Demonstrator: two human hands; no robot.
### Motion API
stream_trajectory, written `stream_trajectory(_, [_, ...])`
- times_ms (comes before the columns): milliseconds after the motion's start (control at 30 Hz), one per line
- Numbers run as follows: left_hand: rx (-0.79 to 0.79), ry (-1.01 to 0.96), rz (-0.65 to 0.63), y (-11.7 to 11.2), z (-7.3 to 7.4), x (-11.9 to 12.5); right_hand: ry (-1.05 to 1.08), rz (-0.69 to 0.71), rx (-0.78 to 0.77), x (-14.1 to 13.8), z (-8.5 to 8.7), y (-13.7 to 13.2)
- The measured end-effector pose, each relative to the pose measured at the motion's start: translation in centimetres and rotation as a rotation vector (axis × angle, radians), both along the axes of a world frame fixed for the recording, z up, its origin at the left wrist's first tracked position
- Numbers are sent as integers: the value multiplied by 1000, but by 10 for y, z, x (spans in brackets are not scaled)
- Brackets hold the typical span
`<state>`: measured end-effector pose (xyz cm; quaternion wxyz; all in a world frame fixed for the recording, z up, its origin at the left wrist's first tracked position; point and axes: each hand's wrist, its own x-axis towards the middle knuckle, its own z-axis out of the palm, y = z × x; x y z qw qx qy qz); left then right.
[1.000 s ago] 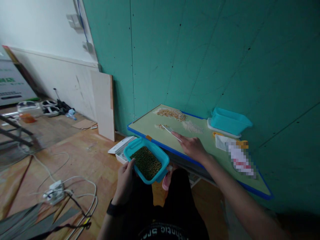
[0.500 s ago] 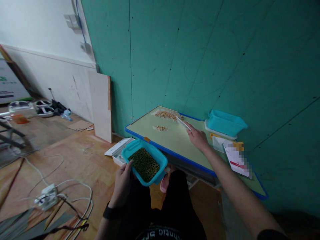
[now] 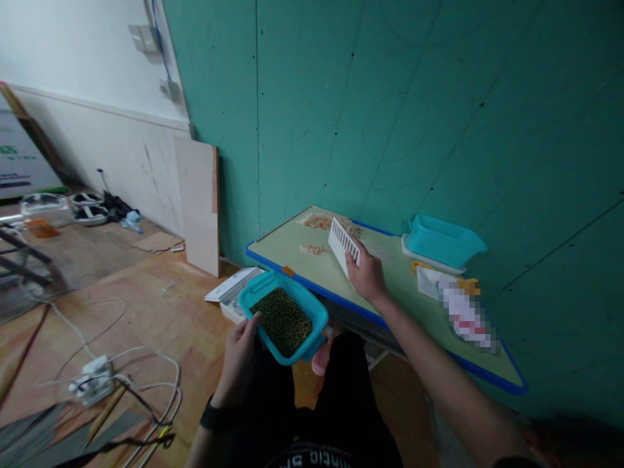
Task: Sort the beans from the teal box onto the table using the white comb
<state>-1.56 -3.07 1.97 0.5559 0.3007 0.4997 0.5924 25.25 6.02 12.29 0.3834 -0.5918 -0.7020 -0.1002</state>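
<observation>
My left hand (image 3: 240,344) grips the near-left rim of a turquoise plastic container (image 3: 318,313) above my lap. Inside it lie small beans (image 3: 283,320), mostly dark green, with some tan ones toward the right. My right hand (image 3: 366,273) is closed around a white slotted plastic plate (image 3: 338,246), held tilted over the tabletop (image 3: 273,250). Beyond the plate is a wide heap of tan, grain-like pieces (image 3: 319,222), partly hidden by it. A smaller pile (image 3: 314,249) of the same pieces lies nearer, just left of the plate.
Another turquoise container (image 3: 446,242) stands on a white lid by the green wall (image 3: 390,117). A blurred white-and-red packet (image 3: 465,318) lies at the table's right. Below the table's left edge is an open white box (image 3: 233,292). A power strip (image 3: 95,382) with cables lies on the floor.
My right hand has drawn the slotted plate back toward me and left, turning its slotted face into view. My left hand and the bean container stay about where they were.
</observation>
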Motion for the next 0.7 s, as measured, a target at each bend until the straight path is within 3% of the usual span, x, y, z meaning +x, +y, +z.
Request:
stream_trajectory(367, [-15, 18, 10, 5, -14, -1, 227, 14, 41, -3, -14, 40])
stream_trajectory(700, [-10, -3, 15, 10, -20, -3, 308, 29, 94, 4, -20, 54])
